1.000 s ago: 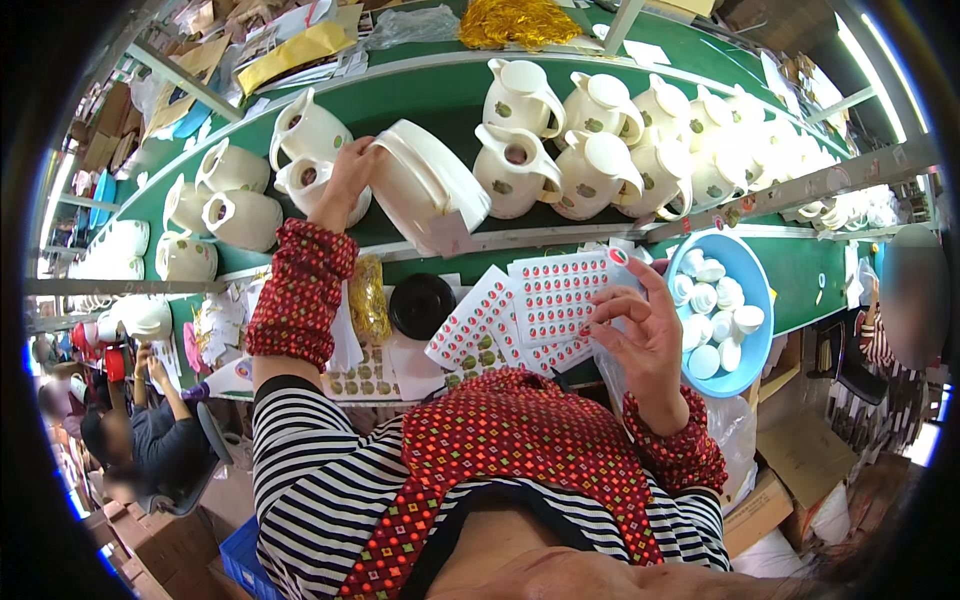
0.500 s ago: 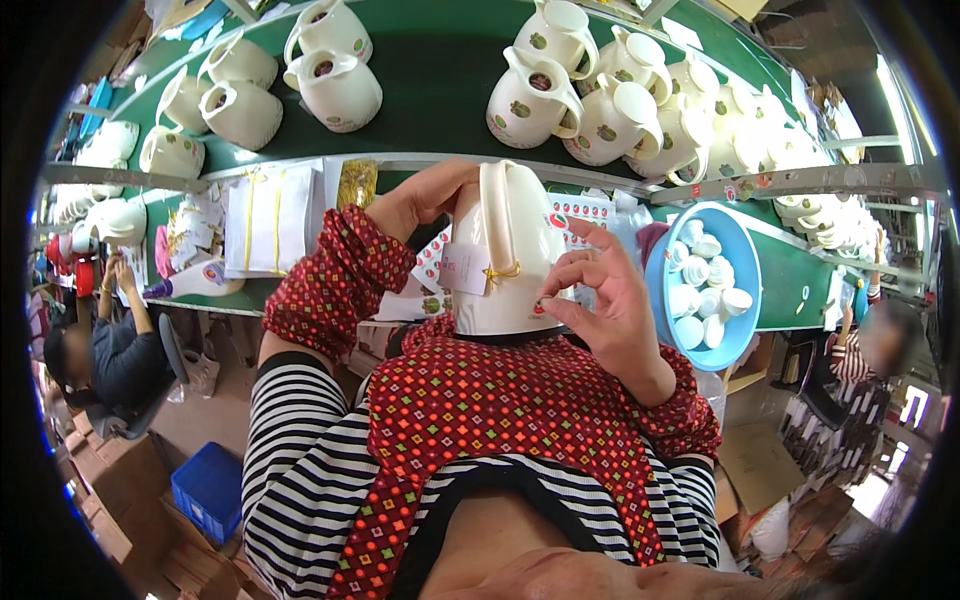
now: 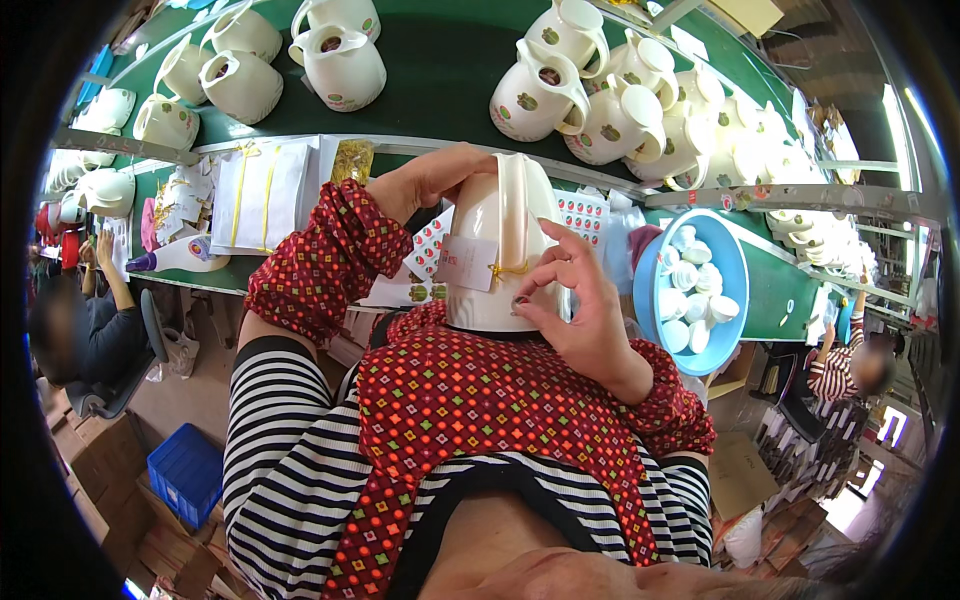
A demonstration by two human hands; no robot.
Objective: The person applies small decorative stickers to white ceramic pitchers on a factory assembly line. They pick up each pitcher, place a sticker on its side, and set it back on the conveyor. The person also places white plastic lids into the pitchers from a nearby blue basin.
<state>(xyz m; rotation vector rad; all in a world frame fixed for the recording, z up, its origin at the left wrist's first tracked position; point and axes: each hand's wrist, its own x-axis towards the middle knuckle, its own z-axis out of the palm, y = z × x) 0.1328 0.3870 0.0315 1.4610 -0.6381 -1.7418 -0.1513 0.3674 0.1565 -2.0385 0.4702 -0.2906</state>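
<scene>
A cream-white jug lies against my apron, its handle facing up. My left hand grips its far end; part of the fingers is hidden behind the jug. A white paper tag hangs from the handle by a gold twist tie. Over the jug's near right side, my right hand has thumb and forefinger pinched on a small dark-red round sticker, mostly covered. The other fingers are raised and bent. Beside the jug lie sheets of round red stickers.
A blue basin of white lids stands at the right. Several cream jugs stand on the green bench beyond a metal rail. White papers and a glue bottle are at the left. Co-workers sit on both sides.
My right hand has moved left across the jug, toward the tag's tie. The red mark on the jug's right side no longer shows. My left hand keeps its hold.
</scene>
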